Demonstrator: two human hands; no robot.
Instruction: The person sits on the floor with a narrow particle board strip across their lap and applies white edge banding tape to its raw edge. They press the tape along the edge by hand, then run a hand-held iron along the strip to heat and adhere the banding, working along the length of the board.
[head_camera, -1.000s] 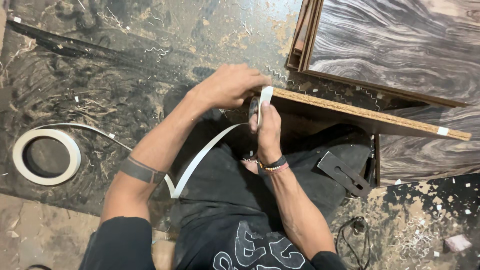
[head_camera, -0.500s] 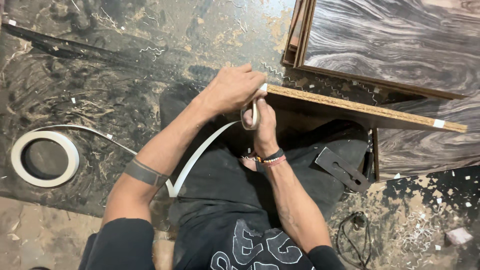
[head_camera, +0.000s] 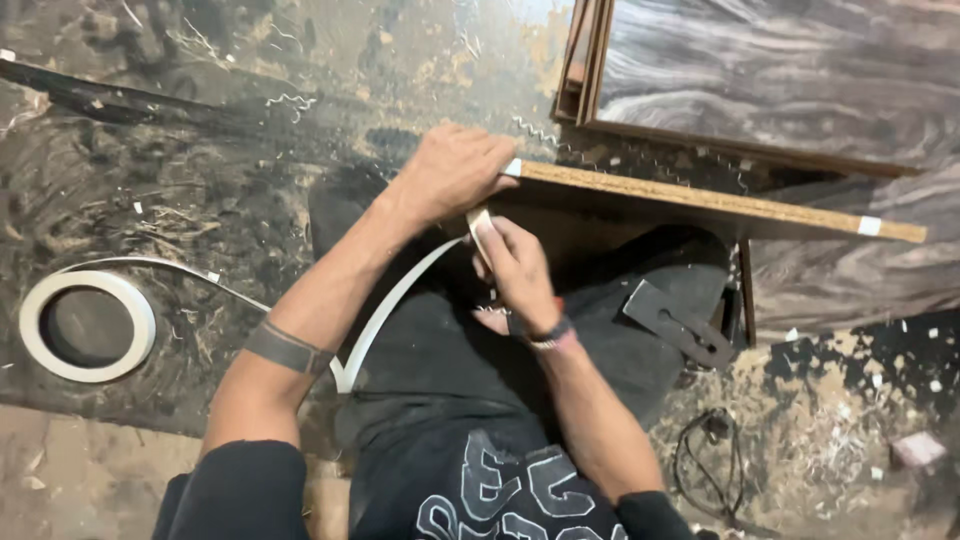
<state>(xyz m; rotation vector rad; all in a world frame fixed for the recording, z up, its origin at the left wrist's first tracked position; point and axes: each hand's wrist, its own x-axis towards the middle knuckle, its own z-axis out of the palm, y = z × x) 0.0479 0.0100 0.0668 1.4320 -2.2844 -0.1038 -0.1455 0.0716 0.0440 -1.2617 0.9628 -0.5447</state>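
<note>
right hand (head_camera: 515, 265): near the lap, fingers pinched on the white strip (head_camera: 395, 300), feeding its free end up to the board.
strip: runs left and down across the dark trousers, then out over the floor to the roll (head_camera: 85, 325) lying flat at far left.
left hand (head_camera: 455, 170): farther off, clamped over the near-left end of the board (head_camera: 720, 200), pressing the strip's start onto its raw edge.
doing it well: best kept taut and centred on the edge, pressed down bit by bit toward the right.
panel (head_camera: 780, 75): wood-grain, lying far right.
</note>
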